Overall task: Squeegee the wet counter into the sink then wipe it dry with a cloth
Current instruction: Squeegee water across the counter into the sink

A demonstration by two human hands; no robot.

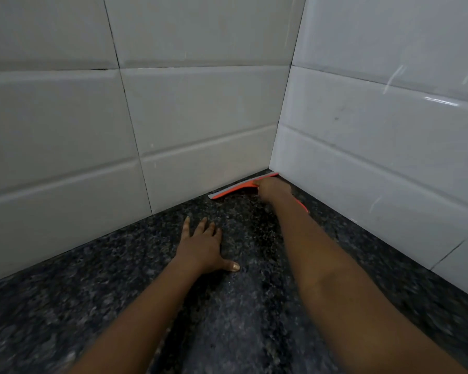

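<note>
1. The orange squeegee sits deep in the back corner, its blade against the dark speckled table, right where the two tiled walls meet.
2. The right hand grips it, fingers apparently curled over the handle; blur hides the detail.
3. The left hand lies flat on the table nearby, fingers spread.
4. Early going, I'd say: this looks like the start of a pull from the corner. No sink or cloth is in view, and the drying is not yet done.
</note>
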